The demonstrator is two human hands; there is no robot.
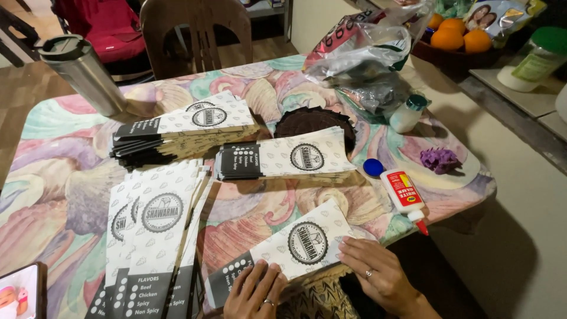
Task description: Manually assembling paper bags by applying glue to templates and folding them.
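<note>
A white paper sleeve [289, 248] with a round black emblem and a dark end lies tilted at the table's near edge. My left hand [255, 292] presses flat on its dark lower end. My right hand [378, 272], with a ring on one finger, rests its fingertips on the sleeve's right end. Both hands lie on top of the paper and grip nothing. A white glue bottle [403, 194] with a red tip lies on its side just beyond my right hand, its blue cap [372, 168] beside it.
Stacks of the same sleeves lie at the left [156, 230], back left [186, 130] and middle [283, 160]. A steel tumbler [82, 74], plastic bags [363, 65], a small white bottle [409, 113], a purple lump [440, 159], a phone [18, 295] and a wooden chair [198, 32] surround them.
</note>
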